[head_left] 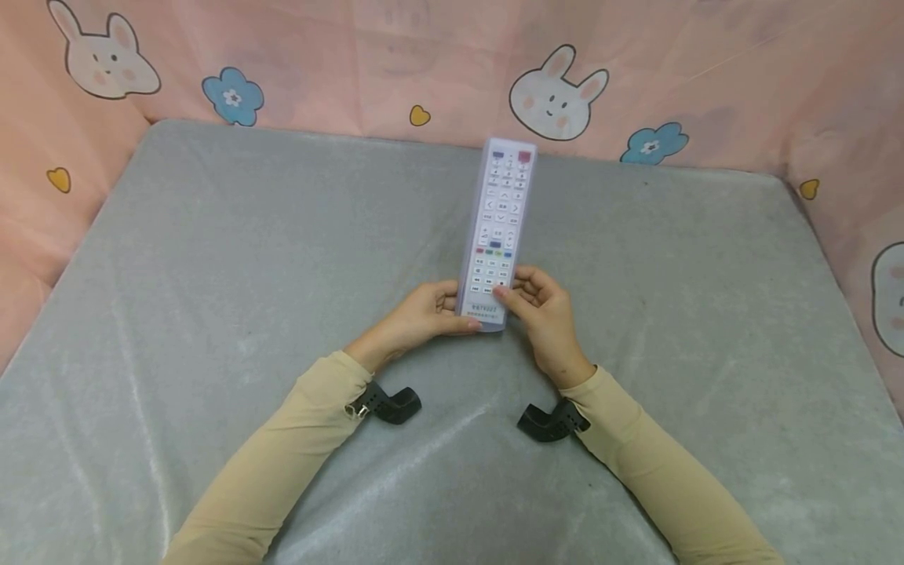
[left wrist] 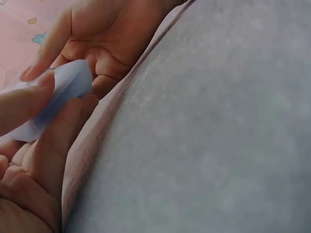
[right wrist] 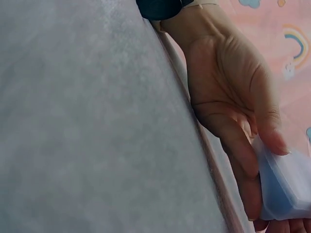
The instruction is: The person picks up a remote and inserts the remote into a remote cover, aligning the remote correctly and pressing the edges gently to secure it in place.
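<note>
A long white remote control (head_left: 498,227) in a translucent sleeve is between both hands, its buttons facing up and its red button at the far end. My left hand (head_left: 418,318) grips the near end from the left, with its thumb lying across the bottom corner and its fingers bent at the side. From the right, my right hand (head_left: 547,314) pinches the lower edge, thumb on the face beside the bottom row of buttons. Only the near end of the remote control (left wrist: 73,80) shows in the left wrist view. The right wrist view catches the sleeve's bluish end (right wrist: 284,184) under a thumb.
A grey cloth (head_left: 247,235) covers the table beneath the hands. Pink curtain fabric (head_left: 325,63) with rabbits, flowers and hearts surrounds its back and sides. Black wrist mounts (head_left: 395,404) stick inward from both beige sleeves (head_left: 282,447).
</note>
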Demonstrator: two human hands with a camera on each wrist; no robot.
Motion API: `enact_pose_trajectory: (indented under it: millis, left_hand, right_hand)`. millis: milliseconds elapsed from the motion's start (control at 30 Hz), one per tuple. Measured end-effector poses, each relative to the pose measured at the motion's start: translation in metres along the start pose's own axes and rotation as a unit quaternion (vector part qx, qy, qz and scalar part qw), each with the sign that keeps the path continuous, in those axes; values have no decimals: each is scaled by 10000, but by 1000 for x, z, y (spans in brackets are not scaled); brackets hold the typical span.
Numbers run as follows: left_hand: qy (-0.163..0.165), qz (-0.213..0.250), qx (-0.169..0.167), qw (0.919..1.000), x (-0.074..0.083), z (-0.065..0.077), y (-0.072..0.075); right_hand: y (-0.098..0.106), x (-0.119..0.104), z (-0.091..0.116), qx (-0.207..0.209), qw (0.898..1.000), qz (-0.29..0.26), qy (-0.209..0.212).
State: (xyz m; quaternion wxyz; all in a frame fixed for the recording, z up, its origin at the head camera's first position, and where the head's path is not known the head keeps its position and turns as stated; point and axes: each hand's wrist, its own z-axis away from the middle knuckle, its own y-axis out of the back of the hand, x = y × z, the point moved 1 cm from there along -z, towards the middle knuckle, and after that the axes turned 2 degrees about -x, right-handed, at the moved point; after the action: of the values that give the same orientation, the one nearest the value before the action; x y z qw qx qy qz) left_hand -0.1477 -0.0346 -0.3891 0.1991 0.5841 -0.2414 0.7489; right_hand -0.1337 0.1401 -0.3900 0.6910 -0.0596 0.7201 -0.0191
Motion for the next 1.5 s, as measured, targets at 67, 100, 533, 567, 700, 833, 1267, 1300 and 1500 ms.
enact_pose_trajectory:
  millis: [67, 100, 533, 567, 700, 833, 1267, 1300, 1500]
  left_hand:
    - [-37, 36, -15, 10000, 0, 0, 1]
    - [-46, 57, -17, 10000, 0, 0, 1]
    - [119, 85, 391, 9991, 1, -2, -3]
    - [118, 107, 409, 9990, 2, -2, -3]
    - [43, 246, 476, 9986, 1, -1, -2]
    - [6, 471, 541, 9974, 1, -1, -2]
    - [211, 494, 605, 9967, 2, -2, 0]
    - [193, 519, 620, 9965, 2, -2, 0]
    - [138, 866, 706, 9936, 0, -2, 0]
  right_hand:
    - [1, 1, 0, -45, 9999, -74, 65]
    - [1, 1, 0, -69, 9998, -141, 122]
    - [1, -1, 1, 91, 9999, 76, -115]
    - [1, -1, 0, 89, 9998, 70, -143]
    - [2, -2, 0, 25, 9997, 94, -212]
    - [2, -2, 0, -132, 9993, 210, -273]
    - [3, 0, -1, -269, 9972, 523, -454]
    - [3, 0, -1, -257, 9973, 510, -465]
    - [3, 0, -2, -356, 9976, 348, -470]
